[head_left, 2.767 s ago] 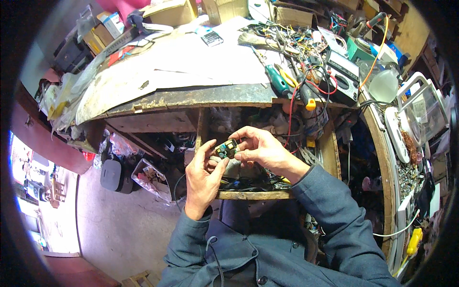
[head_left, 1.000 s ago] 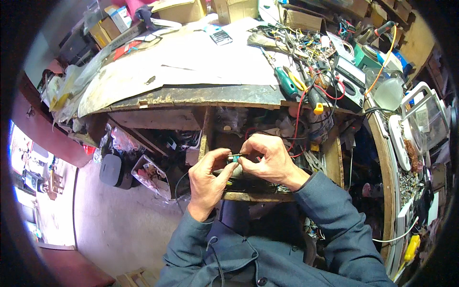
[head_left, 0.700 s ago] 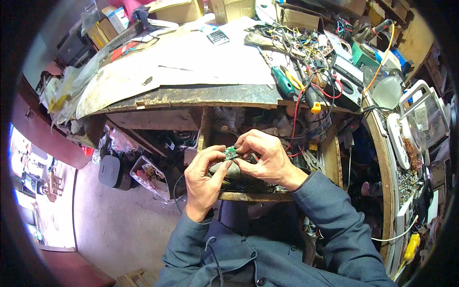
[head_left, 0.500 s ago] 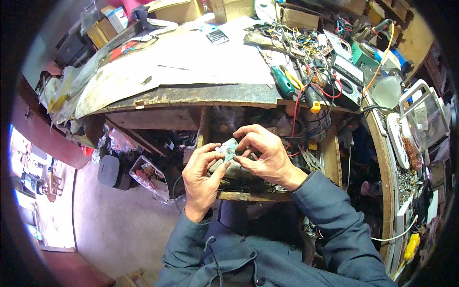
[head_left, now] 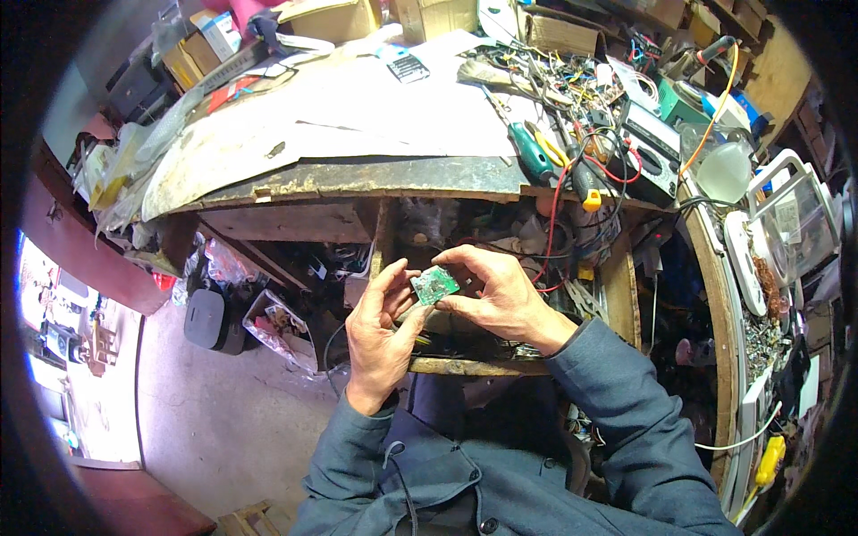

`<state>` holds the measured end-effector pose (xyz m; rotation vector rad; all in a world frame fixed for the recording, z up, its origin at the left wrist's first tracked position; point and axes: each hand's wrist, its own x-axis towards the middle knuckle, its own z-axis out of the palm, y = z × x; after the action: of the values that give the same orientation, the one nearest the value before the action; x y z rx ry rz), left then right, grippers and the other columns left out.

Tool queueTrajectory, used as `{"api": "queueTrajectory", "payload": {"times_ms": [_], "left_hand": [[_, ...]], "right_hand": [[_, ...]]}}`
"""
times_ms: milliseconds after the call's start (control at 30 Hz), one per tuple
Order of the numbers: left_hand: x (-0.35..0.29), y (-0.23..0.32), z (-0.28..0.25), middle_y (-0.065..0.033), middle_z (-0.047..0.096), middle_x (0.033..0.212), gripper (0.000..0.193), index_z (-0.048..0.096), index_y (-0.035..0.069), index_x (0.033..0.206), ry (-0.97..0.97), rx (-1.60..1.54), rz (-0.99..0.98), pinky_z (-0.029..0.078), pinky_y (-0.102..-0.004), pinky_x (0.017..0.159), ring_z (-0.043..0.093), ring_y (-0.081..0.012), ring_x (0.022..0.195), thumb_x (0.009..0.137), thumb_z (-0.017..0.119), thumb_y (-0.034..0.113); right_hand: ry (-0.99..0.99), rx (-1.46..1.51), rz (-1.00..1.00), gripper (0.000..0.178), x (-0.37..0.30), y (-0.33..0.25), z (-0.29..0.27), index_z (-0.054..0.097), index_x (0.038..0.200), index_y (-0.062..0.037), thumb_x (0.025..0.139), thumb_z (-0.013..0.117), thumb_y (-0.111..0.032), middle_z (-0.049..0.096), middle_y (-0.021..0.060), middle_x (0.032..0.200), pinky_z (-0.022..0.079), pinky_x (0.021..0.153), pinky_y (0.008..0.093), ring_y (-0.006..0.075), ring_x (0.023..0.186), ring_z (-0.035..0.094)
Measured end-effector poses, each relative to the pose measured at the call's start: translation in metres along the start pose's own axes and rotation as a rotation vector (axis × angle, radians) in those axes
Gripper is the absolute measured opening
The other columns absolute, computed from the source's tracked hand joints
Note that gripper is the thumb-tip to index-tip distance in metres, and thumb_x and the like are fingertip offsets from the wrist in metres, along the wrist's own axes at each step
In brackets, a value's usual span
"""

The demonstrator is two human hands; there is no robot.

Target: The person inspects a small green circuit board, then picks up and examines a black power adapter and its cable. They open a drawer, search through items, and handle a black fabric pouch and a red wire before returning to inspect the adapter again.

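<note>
You have the small green circuit board (head_left: 435,285) held up between your two hands, above the open drawer (head_left: 478,367). Your left hand (head_left: 382,326) pinches its left side, thumb at the lower edge and fingertips behind the left corner, while your right hand (head_left: 503,290) pinches the opposite side with thumb and forefinger. Gripping only the margins probably serves to leave the face clear: the board tilts so that its greyish, solder-marked side shows toward you, and two hands likely steady something so small. Beyond the grip runs the workbench (head_left: 384,179), its worn dark edge bare, a pale sheet (head_left: 268,143) covering much of the top, perhaps to protect it. Ahead and to the right of your fingers lie a teal-handled screwdriver (head_left: 534,154), a boxy meter (head_left: 650,147) and a tangle of wires (head_left: 572,85), with a red lead (head_left: 556,219) drooping over the edge near your right hand. Farther ahead stand cardboard boxes (head_left: 331,20); down to the left of the grip, a dark rounded case (head_left: 207,320) and a littered open box (head_left: 281,330) sit on the concrete floor (head_left: 206,411).
</note>
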<state>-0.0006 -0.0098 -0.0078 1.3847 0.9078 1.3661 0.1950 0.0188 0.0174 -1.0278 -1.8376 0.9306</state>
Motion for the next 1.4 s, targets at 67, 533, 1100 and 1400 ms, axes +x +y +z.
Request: {"api": "queueTrajectory", "payload": {"times_ms": [67, 533, 1100, 1400], "left_hand": [[0.0, 0.0, 0.0, -0.0181, 0.059, 0.131, 0.061, 0.045, -0.002, 0.143, -0.01, 0.008, 0.01, 0.052, -0.0358, 0.104, 0.062, -0.0248, 0.121, 0.088, 0.069, -0.011], [0.001, 0.001, -0.001, -0.0176, 0.059, 0.134, 0.062, 0.043, -0.001, 0.146, -0.022, 0.072, 0.019, 0.052, -0.0341, 0.104, 0.063, -0.0237, 0.121, 0.089, 0.066, -0.012], [0.007, 0.009, -0.006, -0.0172, 0.058, 0.14, 0.051, 0.046, -0.001, 0.144, -0.061, -0.038, -0.058, 0.045, -0.0351, 0.109, 0.058, -0.0228, 0.126, 0.095, 0.056, -0.006], [0.009, 0.005, -0.009, -0.0167, 0.057, 0.141, 0.05, 0.047, -0.001, 0.144, -0.096, -0.094, -0.075, 0.046, -0.034, 0.109, 0.059, -0.0228, 0.127, 0.095, 0.055, -0.009]], "right_hand": [[0.0, 0.005, 0.002, 0.04, 0.0, 0.0, 0.0, 0.064, 0.117, 0.0002, 0.081, 0.079, -0.009, 0.071, 0.0133, 0.096, 0.057, 0.077, 0.0319, 0.0192, 0.085, 0.07], [0.017, -0.065, 0.012, 0.038, 0.001, -0.006, -0.002, 0.065, 0.112, -0.0007, 0.081, 0.081, -0.014, 0.071, 0.0137, 0.093, 0.056, 0.074, 0.0337, 0.0218, 0.082, 0.07], [0.02, -0.144, -0.064, 0.042, 0.0, 0.002, -0.001, 0.064, 0.111, -0.0017, 0.078, 0.086, -0.015, 0.068, 0.0058, 0.087, 0.053, 0.062, 0.0254, 0.0093, 0.074, 0.065], [0.024, -0.136, -0.068, 0.043, 0.0, 0.001, 0.0, 0.064, 0.11, -0.0023, 0.076, 0.087, -0.016, 0.066, 0.0057, 0.085, 0.052, 0.06, 0.0265, 0.0105, 0.071, 0.065]]}}
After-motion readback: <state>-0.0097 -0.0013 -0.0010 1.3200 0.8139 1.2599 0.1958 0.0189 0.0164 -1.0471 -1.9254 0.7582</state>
